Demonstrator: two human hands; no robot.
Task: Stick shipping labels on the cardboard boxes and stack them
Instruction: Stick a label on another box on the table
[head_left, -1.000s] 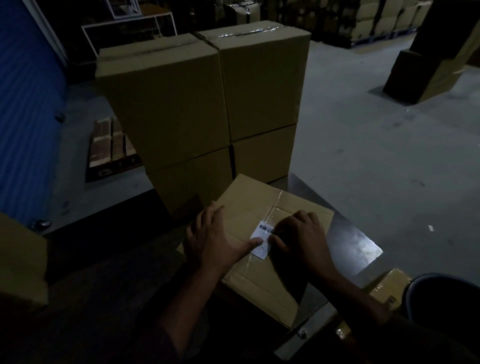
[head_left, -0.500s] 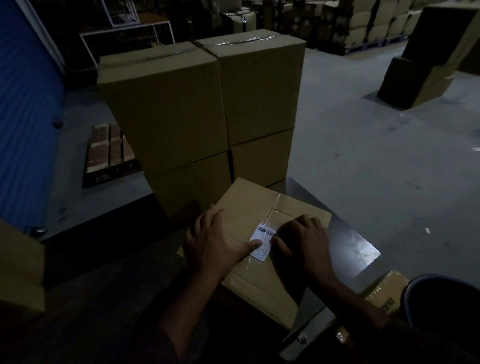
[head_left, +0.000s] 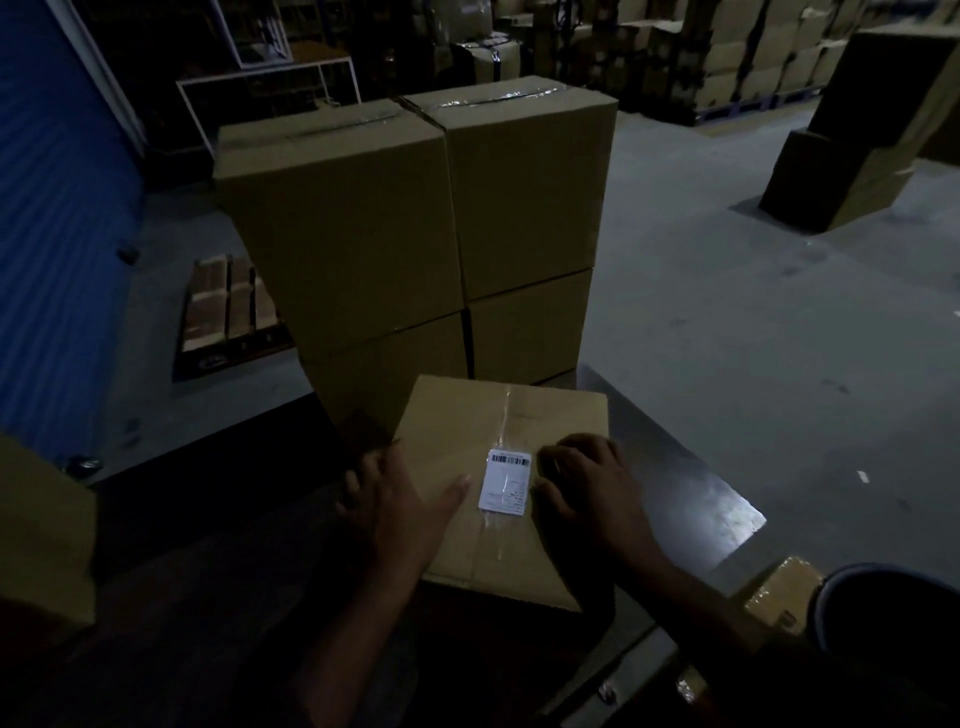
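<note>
A taped cardboard box lies on a metal table right in front of me. A white shipping label with a barcode lies flat on its top, over the tape seam. My left hand rests spread on the box's left part, its thumb pointing at the label without touching it. My right hand rests on the box just right of the label, fingers loosely bent. Behind the table stands a stack of larger boxes, two wide and two high.
A blue roller door fills the left. A wooden pallet lies on the floor beside the stack. A small box and a dark round bin sit at my right. More boxes stand far right.
Both hands have slid off the label, which now shows whole. The box has turned on the table so its tape seam runs nearly straight away from me.
</note>
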